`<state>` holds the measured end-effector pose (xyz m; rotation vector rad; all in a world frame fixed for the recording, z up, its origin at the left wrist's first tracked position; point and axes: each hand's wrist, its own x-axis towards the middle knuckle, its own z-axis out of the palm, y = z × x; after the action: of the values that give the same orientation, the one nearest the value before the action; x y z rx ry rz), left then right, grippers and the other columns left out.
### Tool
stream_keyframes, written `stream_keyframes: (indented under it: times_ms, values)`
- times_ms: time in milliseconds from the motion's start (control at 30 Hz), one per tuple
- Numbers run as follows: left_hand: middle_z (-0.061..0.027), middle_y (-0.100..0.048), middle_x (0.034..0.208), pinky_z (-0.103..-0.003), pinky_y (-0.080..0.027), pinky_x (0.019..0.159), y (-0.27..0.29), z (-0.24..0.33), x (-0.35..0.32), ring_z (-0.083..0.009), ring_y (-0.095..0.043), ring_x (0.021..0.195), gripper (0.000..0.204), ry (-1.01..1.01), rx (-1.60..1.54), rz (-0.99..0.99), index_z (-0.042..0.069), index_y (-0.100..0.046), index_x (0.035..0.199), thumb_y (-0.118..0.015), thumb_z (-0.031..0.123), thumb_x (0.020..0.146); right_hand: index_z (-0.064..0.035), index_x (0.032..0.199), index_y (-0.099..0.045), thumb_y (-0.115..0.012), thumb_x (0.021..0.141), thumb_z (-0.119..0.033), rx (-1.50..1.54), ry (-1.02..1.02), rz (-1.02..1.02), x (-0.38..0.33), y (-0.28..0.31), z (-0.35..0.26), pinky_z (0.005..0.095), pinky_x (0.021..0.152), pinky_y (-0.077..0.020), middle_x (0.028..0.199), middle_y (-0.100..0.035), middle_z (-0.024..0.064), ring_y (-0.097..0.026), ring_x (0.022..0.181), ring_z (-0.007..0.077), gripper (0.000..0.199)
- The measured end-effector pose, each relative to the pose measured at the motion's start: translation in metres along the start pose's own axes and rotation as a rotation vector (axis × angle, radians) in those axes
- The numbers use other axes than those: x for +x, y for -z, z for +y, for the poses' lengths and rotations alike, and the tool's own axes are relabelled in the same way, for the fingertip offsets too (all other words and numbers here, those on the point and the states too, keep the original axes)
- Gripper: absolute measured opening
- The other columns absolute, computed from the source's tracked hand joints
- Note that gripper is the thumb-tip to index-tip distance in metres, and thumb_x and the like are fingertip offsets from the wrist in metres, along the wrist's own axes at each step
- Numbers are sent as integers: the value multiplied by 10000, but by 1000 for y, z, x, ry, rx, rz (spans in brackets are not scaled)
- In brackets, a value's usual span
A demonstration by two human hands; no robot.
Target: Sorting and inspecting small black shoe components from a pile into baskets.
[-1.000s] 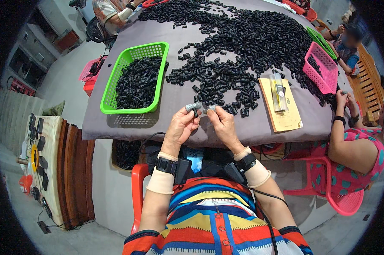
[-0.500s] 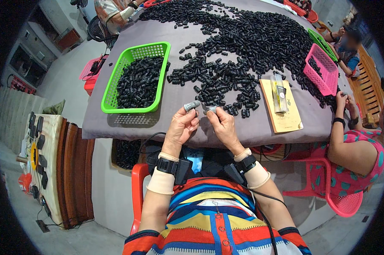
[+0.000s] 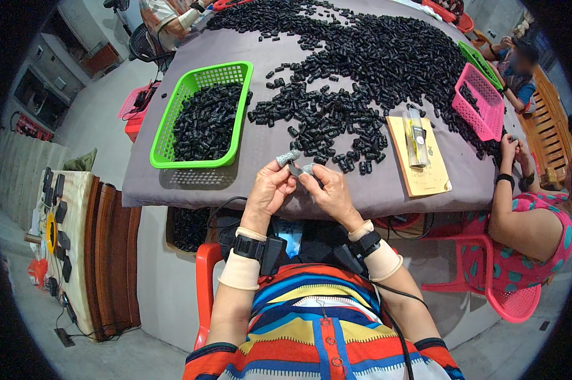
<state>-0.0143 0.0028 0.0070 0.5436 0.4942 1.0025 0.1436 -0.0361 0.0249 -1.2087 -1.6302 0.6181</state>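
Just past the near table edge, both my hands meet around a small black plastic part [image 3: 295, 170]. My left hand [image 3: 270, 192] pinches it between thumb and fingers. My right hand [image 3: 330, 195] has closed fingertips on its other side. Grey speckled covers sit on fingertips of both hands. Ahead spreads a loose heap of black cylindrical plastic parts [image 3: 393, 60], with a smaller scatter [image 3: 336, 123] reaching close to my hands. To the left stands a green plastic basket [image 3: 240, 120], filled with similar black parts. My fingers hide most of the part between them.
On the right lie a yellow pad [image 3: 431, 180] and a clear case [image 3: 416, 142]. Beyond are a pink basket [image 3: 488, 123] and a second green basket [image 3: 482, 66]. People sit at the right and far left. A cable [image 3: 397, 323] runs by my right arm.
My right hand has shifted slightly left and down, bringing its fingertips against those of my left hand. The black part now shows between them. The left hand has barely moved.
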Motion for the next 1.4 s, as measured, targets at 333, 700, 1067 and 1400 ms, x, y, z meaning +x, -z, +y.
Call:
stream_keyframes:
  times_ms: [333, 700, 1067, 1400]
  values:
    - [-42, -575, 802, -191, -432, 530, 2, 1, 1, -91, -511, 610, 256, 28, -5, -29, -11, -540, 1127, -506, 24, 875, -9, 730, -512, -597, 814, -210, -9, -3, -4, 1, -3, 0, 371, 514, -396, 672, -536, 153, -540, 599, 326, 234]
    - [-43, -567, 801, -181, -417, 512, 4, 0, 3, -84, -496, 593, 246, 33, -29, -36, -20, -541, 1117, -496, 13, 877, -20, 744, -533, -584, 817, -213, -95, -3, -18, 1, -3, -3, 378, 527, -416, 696, -562, 140, -569, 626, 323, 212]
    - [-42, -594, 809, -167, -406, 478, 2, 0, 3, -60, -474, 550, 256, 29, 14, -25, 6, -553, 1110, -521, 16, 856, -25, 730, -532, -584, 817, -233, -117, 29, 8, 2, -6, 0, 389, 522, -416, 689, -565, 132, -567, 622, 324, 231]
    - [-55, -595, 819, -187, -436, 519, 4, 0, 3, -77, -503, 566, 220, 24, 5, -41, -5, -559, 1066, -526, -5, 848, -22, 689, -512, -583, 818, -238, -110, 34, -43, 1, -4, 6, 389, 506, -393, 644, -531, 138, -544, 588, 321, 261]
